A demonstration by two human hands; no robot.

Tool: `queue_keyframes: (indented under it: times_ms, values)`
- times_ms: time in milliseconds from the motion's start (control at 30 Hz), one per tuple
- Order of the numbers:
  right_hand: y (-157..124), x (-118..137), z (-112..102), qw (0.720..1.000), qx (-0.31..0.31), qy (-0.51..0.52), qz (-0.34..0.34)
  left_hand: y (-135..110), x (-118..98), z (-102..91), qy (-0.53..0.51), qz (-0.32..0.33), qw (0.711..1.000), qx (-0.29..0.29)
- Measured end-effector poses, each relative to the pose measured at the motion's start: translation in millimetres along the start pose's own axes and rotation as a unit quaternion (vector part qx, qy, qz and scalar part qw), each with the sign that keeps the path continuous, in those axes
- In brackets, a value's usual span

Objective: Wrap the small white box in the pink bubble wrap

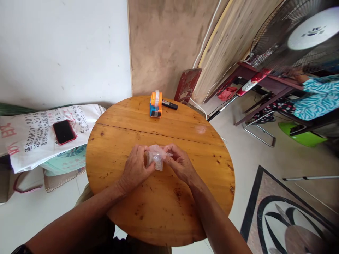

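Between my hands, over the round wooden table (127,134), is a small piece of clear bubble wrap (158,163), crumpled or folded. My left hand (136,165) grips its left side, thumb in front and fingers behind. The fingers and thumb of my right hand (180,162) pinch its right edge. Whether something lies inside the wrap, I cannot tell. Beyond my hands, near the table's far edge, stands an orange and blue tape dispenser (155,104) with a roll of clear tape. A black box-cutter-like object (170,104) lies just right of it.
A phone with a red edge (64,132) lies on a white printed sack (39,130) left of the table. A standing fan (296,38) is at the upper right. Behind it sits a person in a blue patterned garment (317,95). A dark red wooden chair back (187,84) stands behind the table.
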State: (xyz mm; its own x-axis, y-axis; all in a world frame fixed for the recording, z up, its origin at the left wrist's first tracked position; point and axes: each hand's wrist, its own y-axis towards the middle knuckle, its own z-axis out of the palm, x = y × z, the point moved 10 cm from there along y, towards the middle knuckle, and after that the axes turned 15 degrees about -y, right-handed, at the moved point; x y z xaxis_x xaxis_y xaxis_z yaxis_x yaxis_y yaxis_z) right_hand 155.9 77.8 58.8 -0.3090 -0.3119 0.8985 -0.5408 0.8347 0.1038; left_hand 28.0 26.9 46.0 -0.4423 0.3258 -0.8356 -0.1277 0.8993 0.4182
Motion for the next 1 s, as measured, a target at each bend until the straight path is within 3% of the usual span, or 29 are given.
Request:
queue_keyframes:
  times_ms: [333, 667, 1000]
  values:
    - [-21, 17, 8, 0.989, 0.027, -0.126, -0.073, 2, -2, 10.2, -0.068, 0.027, 0.993, 0.094]
    - [-26, 19, 6, 0.979, 0.013, -0.162, -0.124, 2, -8, 10.1, -0.023, 0.085, 0.99, 0.108]
    - [-39, 26, 14, 0.945, -0.008, -0.256, -0.204, 2, -14, 6.1, -0.015, 0.147, 0.978, 0.15]
